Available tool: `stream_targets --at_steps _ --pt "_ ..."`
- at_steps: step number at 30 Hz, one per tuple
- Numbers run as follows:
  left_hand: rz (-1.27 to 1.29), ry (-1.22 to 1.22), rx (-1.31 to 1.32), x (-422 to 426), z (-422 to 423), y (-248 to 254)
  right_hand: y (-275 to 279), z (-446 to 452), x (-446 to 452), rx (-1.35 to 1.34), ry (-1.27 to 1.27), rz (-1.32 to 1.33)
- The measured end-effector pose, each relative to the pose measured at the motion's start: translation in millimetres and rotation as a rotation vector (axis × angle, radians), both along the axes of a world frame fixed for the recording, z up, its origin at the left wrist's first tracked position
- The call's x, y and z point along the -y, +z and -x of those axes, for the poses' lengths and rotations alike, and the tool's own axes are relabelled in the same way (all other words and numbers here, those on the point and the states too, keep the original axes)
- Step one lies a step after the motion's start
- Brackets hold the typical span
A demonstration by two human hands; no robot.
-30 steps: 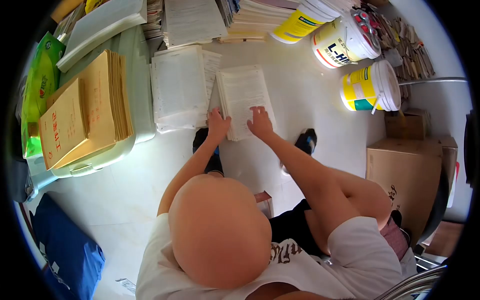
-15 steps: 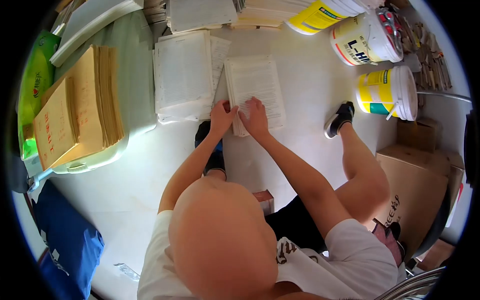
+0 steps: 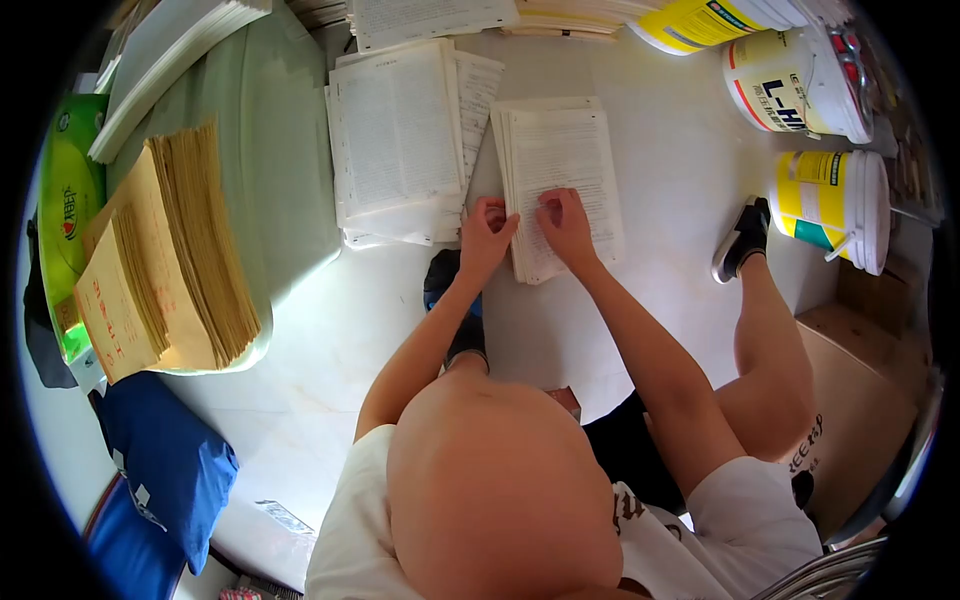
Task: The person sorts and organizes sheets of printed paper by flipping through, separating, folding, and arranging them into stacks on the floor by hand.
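Observation:
A stack of printed sheets (image 3: 560, 145) lies on the pale floor before me, its left-side pages slightly fanned. My left hand (image 3: 487, 240) is at the stack's left edge, fingers curled and thumb against the page edges; how many sheets it grips I cannot make out. On the top page rests my right hand (image 3: 566, 230), its fingers bent and the thumb a little apart, with nothing visible between them. Just left of this stack is a second pile of printed pages (image 3: 395, 130), some sheets jutting out unevenly beneath the top one.
More paper piles (image 3: 430, 20) line the far side. At left, thick brown envelopes (image 3: 190, 250) rest on a pale green bin (image 3: 290, 190). Yellow-and-white buckets (image 3: 830, 205) and a cardboard box (image 3: 850, 400) stand at right. A blue bag (image 3: 165, 460) lies lower left.
The whole view has shifted, so things appear farther right. My left thumb and fingers have spread slightly at the stack's edge, and my right fingers are more bent over the top page.

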State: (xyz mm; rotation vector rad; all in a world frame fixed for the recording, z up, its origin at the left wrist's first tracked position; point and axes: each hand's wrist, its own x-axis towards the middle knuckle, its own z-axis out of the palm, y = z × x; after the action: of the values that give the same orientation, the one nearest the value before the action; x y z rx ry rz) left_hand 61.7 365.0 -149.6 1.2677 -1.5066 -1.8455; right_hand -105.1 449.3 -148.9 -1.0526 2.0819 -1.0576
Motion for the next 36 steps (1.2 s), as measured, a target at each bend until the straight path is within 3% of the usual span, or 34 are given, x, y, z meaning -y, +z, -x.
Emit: stream_targets --at_steps 7,14,18,20,25,27,28,30,31,34,36 --pt "-0.209 -0.008 -0.119 5.6 -4.1 -12.1 11.8 0.2 3.3 0.226 0.096 -0.082" --pt "-0.299 -0.047 -0.128 6.9 -5.5 -7.3 19.0 -5.3 5.2 -0.036 0.116 -0.094" --pt "-0.271 -0.072 -0.08 9.1 -1.9 -8.5 6.5 -6.8 4.4 -0.044 0.072 -0.06" --pt "-0.261 -0.067 -0.083 8.5 0.0 -18.3 1.4 -8.4 4.2 -0.01 -0.069 -0.074" --pt "-0.085 -0.052 -0.08 3.1 0.1 -20.0 3.9 -2.0 -5.5 0.161 -0.132 -0.012" --pt "-0.047 -0.031 -0.049 5.4 0.8 -17.0 5.8 11.5 -10.6 0.366 -0.256 -0.132" --pt "-0.016 -0.01 -0.019 3.1 5.1 -15.5 5.7 28.8 -17.8 0.349 -0.248 -0.144" --pt "-0.033 0.005 0.0 3.0 5.4 -14.9 2.8 70.8 -24.5 0.244 -0.464 -0.133" --pt "-0.036 -0.003 0.028 3.9 5.3 -13.5 13.9 94.4 -24.8 0.316 -0.622 -0.014" --pt "-0.008 0.003 0.024 3.4 5.1 -18.9 82.2 176.5 -29.2 0.506 -0.785 0.154" --pt "-0.012 -0.002 0.002 3.2 5.7 -20.8 124.0 212.6 -28.8 0.387 -0.792 0.255"
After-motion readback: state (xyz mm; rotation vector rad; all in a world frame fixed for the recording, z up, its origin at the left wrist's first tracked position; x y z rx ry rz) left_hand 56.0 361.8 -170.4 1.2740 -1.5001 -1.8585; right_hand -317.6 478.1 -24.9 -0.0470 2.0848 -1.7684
